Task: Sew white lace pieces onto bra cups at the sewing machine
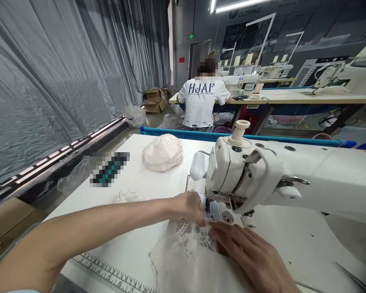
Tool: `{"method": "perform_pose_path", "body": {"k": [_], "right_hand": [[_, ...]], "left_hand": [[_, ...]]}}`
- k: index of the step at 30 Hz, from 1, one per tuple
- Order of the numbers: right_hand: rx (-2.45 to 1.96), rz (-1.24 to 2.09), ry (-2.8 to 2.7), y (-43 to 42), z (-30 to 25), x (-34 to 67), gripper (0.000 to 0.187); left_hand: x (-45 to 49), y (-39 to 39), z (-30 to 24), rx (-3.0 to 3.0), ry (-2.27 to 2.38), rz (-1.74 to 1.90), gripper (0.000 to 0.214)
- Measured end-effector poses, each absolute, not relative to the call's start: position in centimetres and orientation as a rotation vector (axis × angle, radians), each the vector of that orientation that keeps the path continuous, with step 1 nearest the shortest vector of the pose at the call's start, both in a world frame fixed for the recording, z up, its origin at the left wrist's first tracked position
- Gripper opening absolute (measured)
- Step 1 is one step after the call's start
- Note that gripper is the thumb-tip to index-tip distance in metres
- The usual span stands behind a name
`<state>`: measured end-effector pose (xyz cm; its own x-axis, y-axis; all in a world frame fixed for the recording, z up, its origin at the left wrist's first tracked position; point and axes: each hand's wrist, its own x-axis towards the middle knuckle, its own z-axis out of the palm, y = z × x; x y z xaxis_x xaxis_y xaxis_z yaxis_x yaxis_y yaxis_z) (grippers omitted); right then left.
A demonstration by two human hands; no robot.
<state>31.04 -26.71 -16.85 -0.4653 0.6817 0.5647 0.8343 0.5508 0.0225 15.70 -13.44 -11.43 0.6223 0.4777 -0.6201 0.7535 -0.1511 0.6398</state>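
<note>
A piece of sheer white lace fabric (183, 254) lies on the white table in front of the sewing machine (247, 175). My left hand (187, 207) reaches across and pinches the fabric's edge close to the needle area. My right hand (247, 252) lies flat on the fabric, fingers stretched out and pointing toward the needle. The needle itself is hidden behind the machine head and my left hand.
A pile of pale pink fabric pieces (162, 153) sits further back on the table (134, 183). A printed ruler (110, 272) runs along the near edge. Clear plastic bags (75, 175) lie at the left. A person in a white T-shirt (201, 103) sits at another bench behind.
</note>
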Motion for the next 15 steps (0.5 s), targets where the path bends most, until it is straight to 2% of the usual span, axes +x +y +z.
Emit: {"method": "perform_pose_path", "body": {"k": [6,11,15], "right_hand": [[-1.146,-0.428,-2.333,-26.2,-17.3,31.1,0.04],[-1.177,-0.414,-2.377,-26.6,-17.9,31.1,0.039],[-1.207,-0.427,-2.351,-26.8,-17.9,30.6,0.043]], "left_hand": [[16.2,-13.8,-10.7,1.812,1.031,-0.414,0.017],[16.3,-13.2,-11.3,1.885,1.012,-0.485,0.015],[16.2,-11.5,-11.2,2.025,0.97,-0.582,0.02]]}}
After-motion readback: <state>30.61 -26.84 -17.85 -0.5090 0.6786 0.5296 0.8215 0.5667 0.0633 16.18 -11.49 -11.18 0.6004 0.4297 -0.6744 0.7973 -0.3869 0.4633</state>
